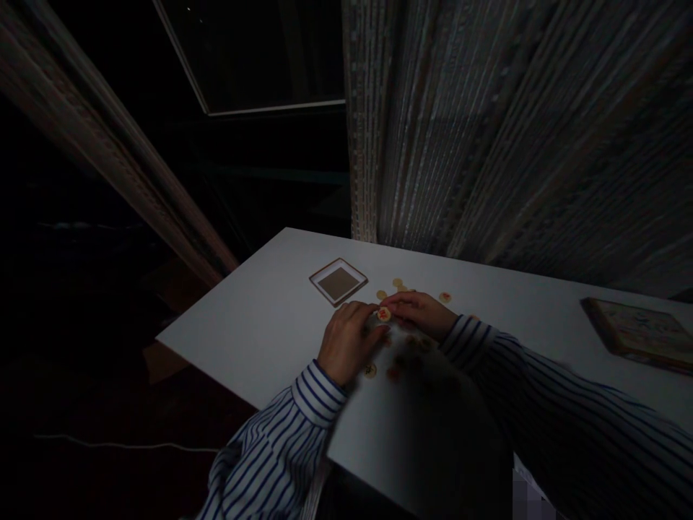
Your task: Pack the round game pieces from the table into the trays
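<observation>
Both my hands rest close together on a white table (260, 325), in striped sleeves. My left hand (346, 343) is curled, fingers bent down onto the tabletop. My right hand (419, 310) reaches across toward it. Between their fingertips sits a small round wooden piece with a red mark (384, 314), pinched by both hands. Several similar round pieces (398, 284) lie scattered around the hands, some (394, 373) in the shadow under my wrists.
A square shallow box or lid (338, 282) with a light rim lies just beyond the hands. A framed flat board (639, 334) rests at the table's right end. Curtains hang behind; the room is dark, with a drop past the table's left edge.
</observation>
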{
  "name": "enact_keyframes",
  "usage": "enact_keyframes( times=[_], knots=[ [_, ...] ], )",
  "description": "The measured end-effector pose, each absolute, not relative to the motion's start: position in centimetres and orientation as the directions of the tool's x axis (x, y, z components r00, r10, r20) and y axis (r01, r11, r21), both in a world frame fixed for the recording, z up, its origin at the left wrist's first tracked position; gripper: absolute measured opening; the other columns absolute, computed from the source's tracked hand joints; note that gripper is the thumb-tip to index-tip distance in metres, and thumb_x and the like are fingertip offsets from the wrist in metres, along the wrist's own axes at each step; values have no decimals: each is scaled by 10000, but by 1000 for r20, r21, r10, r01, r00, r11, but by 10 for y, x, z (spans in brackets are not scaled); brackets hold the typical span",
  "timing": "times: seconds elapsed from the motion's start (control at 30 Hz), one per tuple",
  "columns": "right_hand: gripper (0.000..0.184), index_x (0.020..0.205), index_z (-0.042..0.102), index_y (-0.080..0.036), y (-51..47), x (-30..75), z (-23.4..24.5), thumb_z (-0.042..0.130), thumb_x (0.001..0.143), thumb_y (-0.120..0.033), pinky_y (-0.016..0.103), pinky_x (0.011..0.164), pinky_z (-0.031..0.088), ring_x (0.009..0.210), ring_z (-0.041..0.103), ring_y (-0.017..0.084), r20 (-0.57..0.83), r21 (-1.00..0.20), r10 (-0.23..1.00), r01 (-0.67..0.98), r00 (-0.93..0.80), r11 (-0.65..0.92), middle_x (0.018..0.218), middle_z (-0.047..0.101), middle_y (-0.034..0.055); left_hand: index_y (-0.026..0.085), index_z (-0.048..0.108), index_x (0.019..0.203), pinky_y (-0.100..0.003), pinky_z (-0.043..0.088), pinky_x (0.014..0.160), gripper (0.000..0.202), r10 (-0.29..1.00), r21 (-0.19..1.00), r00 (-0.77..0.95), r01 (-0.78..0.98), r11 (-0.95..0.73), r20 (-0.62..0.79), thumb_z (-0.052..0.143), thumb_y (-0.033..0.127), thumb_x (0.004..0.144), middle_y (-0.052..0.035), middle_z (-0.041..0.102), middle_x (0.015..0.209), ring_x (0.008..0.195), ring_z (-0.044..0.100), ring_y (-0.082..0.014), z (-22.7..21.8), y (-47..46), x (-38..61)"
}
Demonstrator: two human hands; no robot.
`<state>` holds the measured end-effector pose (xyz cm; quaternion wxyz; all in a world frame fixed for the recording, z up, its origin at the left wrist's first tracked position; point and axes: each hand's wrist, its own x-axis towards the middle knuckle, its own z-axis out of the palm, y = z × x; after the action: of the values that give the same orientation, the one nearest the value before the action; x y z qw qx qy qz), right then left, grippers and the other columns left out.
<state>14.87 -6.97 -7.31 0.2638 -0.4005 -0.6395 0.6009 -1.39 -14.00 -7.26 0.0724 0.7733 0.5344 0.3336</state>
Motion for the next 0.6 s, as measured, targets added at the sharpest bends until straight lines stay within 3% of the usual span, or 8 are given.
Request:
enact_keyframes(
  times=[0.17,0.33,0.4,0.47,0.53,0.6],
  knots=[
    [346,820,602,-163,-73,152,-77,608,617,-443,207,415,245,444,383,62,-132,-986,824,154,-551,-55,498,478,-65,199,609,986,-325,444,799,212,876,480,220,766,-428,429,547,300,810,-44,623,901,869,555,-181,-72,-137,-9],
    [229,780,605,-158,-60,165,-78,551,673,-353,218,489,357,541,489,90,-116,-925,883,374,-455,71,669,608,-5,180,634,932,-300,451,767,188,915,437,256,816,-377,311,556,282,794,-55,622,862,838,568,-182,-71,-124,-11],
    [185,778,621,-160,-53,172,-79,523,702,-297,230,546,393,597,532,114,-84,-812,917,561,-389,164,691,626,9,178,645,910,-298,451,756,181,932,382,272,856,-348,239,553,272,786,-64,623,853,834,574,-189,-73,-114,-12],
    [192,826,644,-172,-45,178,-80,509,719,-259,238,603,406,649,560,134,-44,-615,930,743,-366,264,696,635,13,176,656,892,-297,449,749,184,945,321,279,891,-322,172,533,266,789,-73,626,847,838,579,-197,-76,-103,-10],
    [230,905,651,-195,-38,181,-80,501,741,-256,245,659,407,716,576,149,-13,-406,928,850,-373,336,764,656,24,168,666,870,-298,449,742,197,952,257,284,917,-305,118,509,260,794,-86,631,837,842,585,-206,-79,-94,-7],
    [252,950,646,-209,-29,182,-81,486,766,-276,257,707,403,789,582,166,1,-276,929,892,-371,357,854,666,41,158,673,840,-306,451,735,207,953,192,295,933,-304,72,502,263,790,-101,636,834,843,590,-217,-82,-87,-3]
  ],
)
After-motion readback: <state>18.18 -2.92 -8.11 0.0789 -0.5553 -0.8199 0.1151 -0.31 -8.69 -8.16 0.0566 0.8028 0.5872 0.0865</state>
